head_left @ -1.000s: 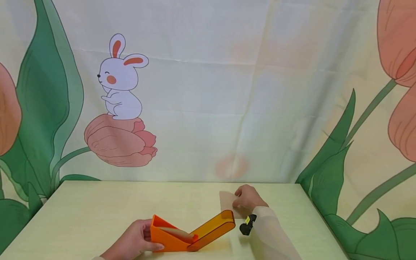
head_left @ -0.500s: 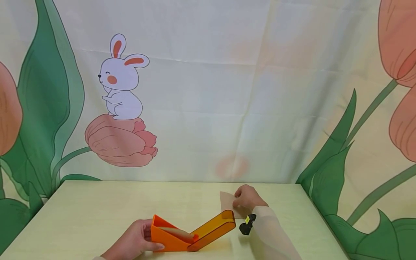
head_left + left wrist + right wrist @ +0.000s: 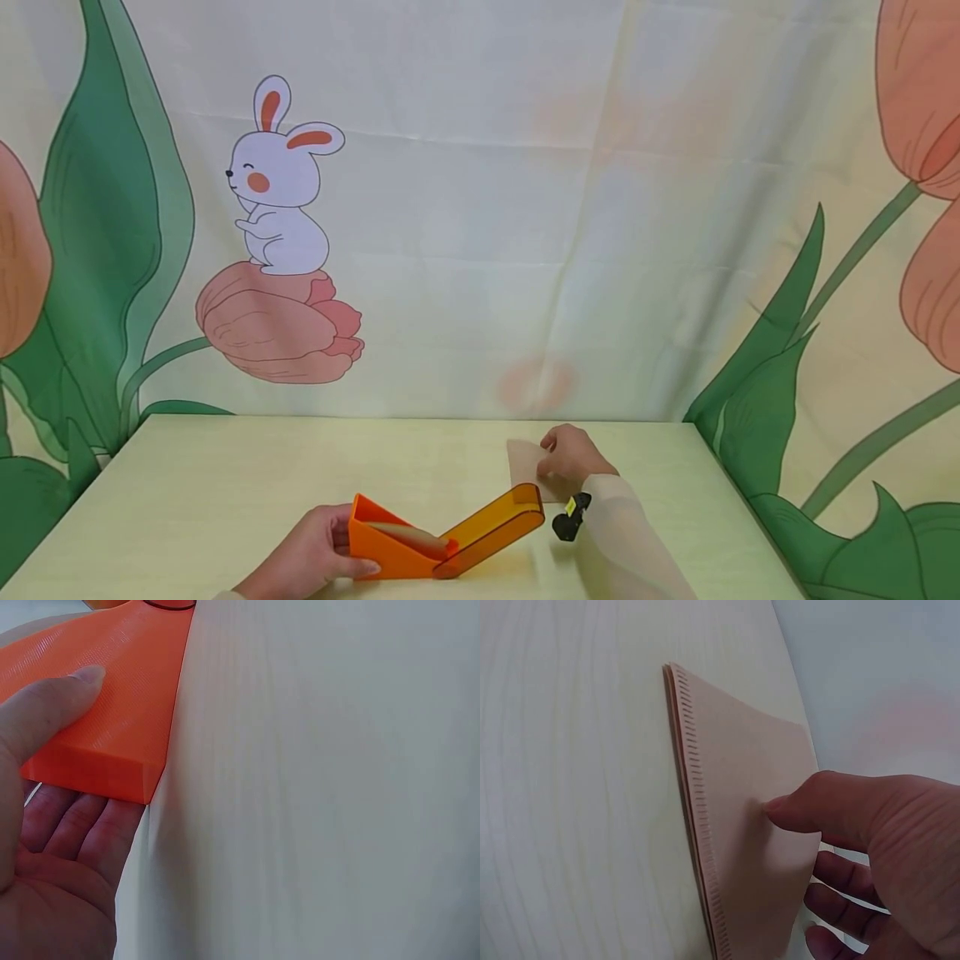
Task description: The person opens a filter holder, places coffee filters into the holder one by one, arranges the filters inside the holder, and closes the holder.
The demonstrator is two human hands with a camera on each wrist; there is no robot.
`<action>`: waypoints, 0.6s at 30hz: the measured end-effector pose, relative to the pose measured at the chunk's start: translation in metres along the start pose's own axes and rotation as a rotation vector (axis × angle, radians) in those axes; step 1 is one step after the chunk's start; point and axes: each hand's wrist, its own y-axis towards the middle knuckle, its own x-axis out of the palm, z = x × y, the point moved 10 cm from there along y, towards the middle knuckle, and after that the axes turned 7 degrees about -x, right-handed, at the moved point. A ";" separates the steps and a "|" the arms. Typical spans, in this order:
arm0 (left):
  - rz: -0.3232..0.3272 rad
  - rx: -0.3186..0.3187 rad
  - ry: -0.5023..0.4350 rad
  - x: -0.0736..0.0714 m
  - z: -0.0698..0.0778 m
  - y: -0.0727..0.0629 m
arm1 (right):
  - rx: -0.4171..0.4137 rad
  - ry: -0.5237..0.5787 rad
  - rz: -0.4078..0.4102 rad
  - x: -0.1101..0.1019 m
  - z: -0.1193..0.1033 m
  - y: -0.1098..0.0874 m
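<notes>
My left hand (image 3: 307, 546) grips an orange box (image 3: 393, 562), a coffee filter holder, by its left end. The thumb lies along its near side and the fingers go behind and under it, as the left wrist view shows. Inside the box leans a tan paper filter (image 3: 405, 537). Its see-through amber lid (image 3: 495, 529) is swung up to the right. Farther back, my right hand (image 3: 576, 457) holds a thin stack of brown paper coffee filters (image 3: 735, 780) with crimped edges; the thumb is on top and the fingers curl at the far edge.
A pale wood-look table (image 3: 300, 458) lies under everything, its back edge against a printed cloth (image 3: 450, 250) with a rabbit and tulips. A small black camera (image 3: 572, 517) sits on the right wrist, close to the lid's raised end.
</notes>
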 end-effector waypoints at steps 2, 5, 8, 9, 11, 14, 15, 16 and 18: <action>-0.002 0.006 0.003 0.000 0.001 0.000 | 0.004 0.000 0.005 -0.001 0.000 -0.001; -0.010 0.024 0.000 0.000 0.002 0.000 | 0.022 0.008 0.013 -0.001 0.001 -0.001; -0.015 0.039 -0.005 0.001 0.004 -0.001 | 0.032 0.014 0.019 -0.002 0.001 -0.002; -0.016 0.044 -0.005 0.001 0.004 -0.002 | 0.033 0.015 0.020 -0.002 0.001 -0.002; -0.015 0.044 -0.004 0.001 0.005 -0.001 | 0.027 0.013 0.023 -0.002 0.000 -0.003; -0.013 0.032 -0.005 0.001 0.003 -0.001 | 0.020 0.011 0.026 -0.002 -0.002 -0.004; -0.013 0.030 -0.005 0.001 0.003 -0.001 | 0.018 0.010 0.027 -0.002 -0.002 -0.004; -0.012 0.026 -0.006 0.001 0.003 0.000 | 0.016 0.009 0.029 -0.003 -0.003 -0.004; -0.013 0.027 -0.007 0.001 0.002 0.000 | 0.020 0.013 0.030 -0.002 -0.002 -0.004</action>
